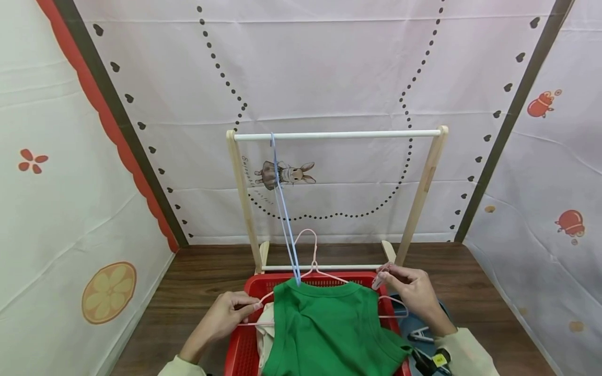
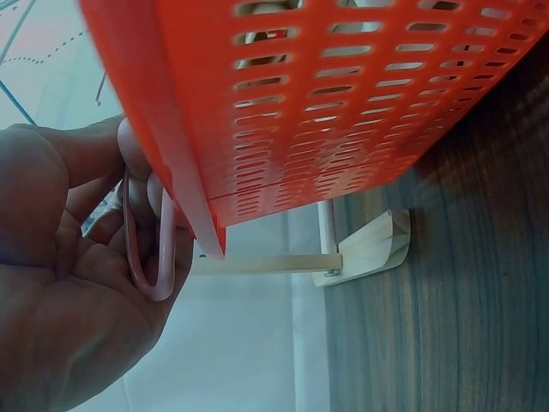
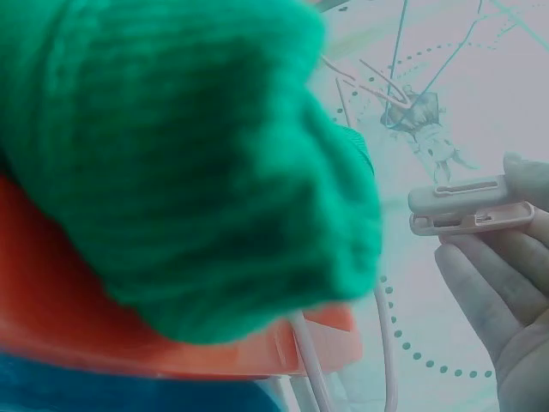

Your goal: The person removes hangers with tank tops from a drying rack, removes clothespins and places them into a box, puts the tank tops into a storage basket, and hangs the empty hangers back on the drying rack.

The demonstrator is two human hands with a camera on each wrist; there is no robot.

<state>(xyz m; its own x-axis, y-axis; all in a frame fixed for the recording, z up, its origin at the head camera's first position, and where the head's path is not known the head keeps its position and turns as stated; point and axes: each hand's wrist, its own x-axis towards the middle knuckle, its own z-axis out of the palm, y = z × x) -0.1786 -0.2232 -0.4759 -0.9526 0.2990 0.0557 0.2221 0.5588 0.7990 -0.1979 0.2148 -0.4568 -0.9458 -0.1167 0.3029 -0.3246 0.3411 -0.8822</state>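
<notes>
A green sleeveless top (image 1: 329,324) lies spread over a red basket (image 1: 239,352), with a pink hanger (image 1: 314,256) inside it. The hanger's hook shows above the neckline, and its two ends stick out at the sides. My left hand (image 1: 230,313) pinches the hanger's left end; the left wrist view shows that rounded end (image 2: 166,257) among the fingers, next to the basket wall. In my right hand (image 1: 416,292) is a pale pink clothespin (image 3: 463,206), pinched between thumb and fingers near the top's right shoulder. The hanger's right end is apart from that hand.
A wooden rack with a white rail (image 1: 338,135) stands behind the basket. From the rail a thin light-blue loop (image 1: 284,209) reaches down to the neckline. Right of the basket, a blue container (image 1: 416,318) holds clothespins. Cream cloth (image 1: 265,329) lies in the basket.
</notes>
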